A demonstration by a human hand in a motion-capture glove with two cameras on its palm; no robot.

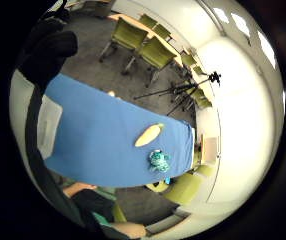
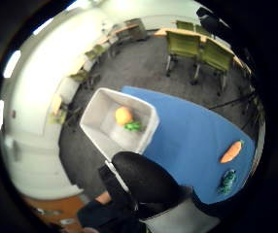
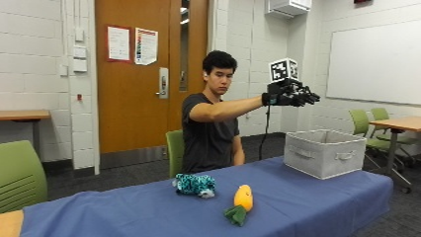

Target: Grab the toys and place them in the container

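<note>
Classroom setting: white block walls, a wooden door, green chairs, a whiteboard. A bench [image 3: 315, 197] draped in blue cloth is seen in the outside view, with a person seated behind it.

The gloved right hand [image 3: 289, 96] is held out at arm's length, high above the grey fabric container [image 3: 324, 152], which stands at one end of the bench. The grip appears spread and relaxed, fingers extended, and nothing is seen held in it.

Inside the container, the thumb-side palm view shows an orange round toy [image 2: 123, 115] and a small green toy [image 2: 133, 126] lying on the bottom, just beside each other. These are judged as already put away.

Two toys are left on the cloth, well apart from the container: a teal patterned plush [image 3: 194, 184] and, near it, an orange carrot-shaped toy [image 3: 241, 203] with green leaves. Both are untouched at this moment.

Progress is judged at roughly halfway: two toys in, two to be collected, with a reach back across the bench required for either.
</note>
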